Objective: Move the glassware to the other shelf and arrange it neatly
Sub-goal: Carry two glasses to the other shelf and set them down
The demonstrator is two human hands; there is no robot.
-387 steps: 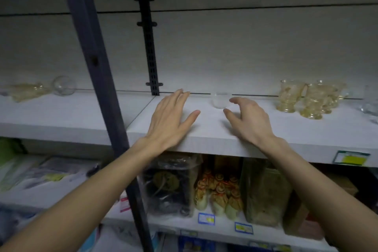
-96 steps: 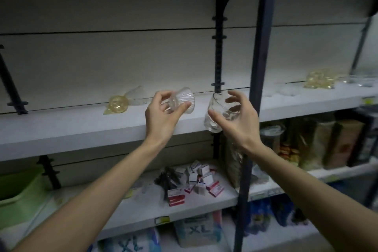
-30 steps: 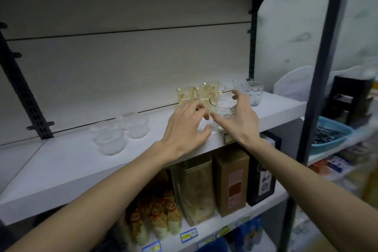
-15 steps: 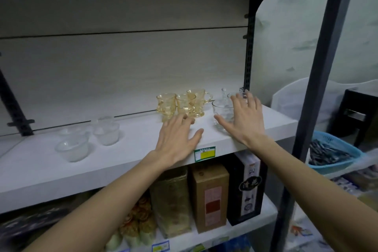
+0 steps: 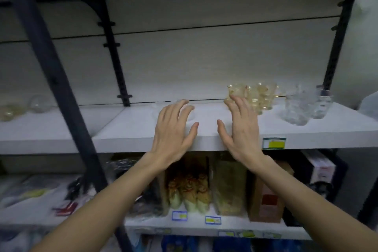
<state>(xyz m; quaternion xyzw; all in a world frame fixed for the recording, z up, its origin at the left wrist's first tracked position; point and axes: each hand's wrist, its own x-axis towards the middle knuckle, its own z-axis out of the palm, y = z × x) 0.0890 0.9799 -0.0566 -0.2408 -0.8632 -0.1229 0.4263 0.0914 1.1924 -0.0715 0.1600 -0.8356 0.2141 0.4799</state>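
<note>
While both hands hover palm-down over the front of the white shelf, neither holds anything.

Left hand: fingers spread and nearly straight, grip open, above the shelf's front edge, left of centre. Whether the palm touches the board cannot be told.

Right hand: fingers straight and slightly fanned, grip open, just right of the left hand; its fingertips lie in front of the amber cups.

Amber cups: a tight cluster of yellow-tinted glassware standing upright at the back of the shelf, right of centre. Blur hides the count.

Clear glasses: a group of colourless patterned pieces on the same shelf, right of the amber cups and near the shelf's right end, close by the back upright.

Small clear bowls: faint, mostly hidden behind the left hand's fingers, on the shelf left of the amber cups.

Left bay shelf: level with the white shelf, beyond the dark slanting post. At its back sit a round clear piece and an amber piece, blurred, at the far left.

Price tag: green and yellow, on the shelf's front edge below the amber cups.

Below the shelf: small bottles with orange tops, a clear packet beside them, a brown box and a dark box further right, with small labels on the lower edge.
</note>
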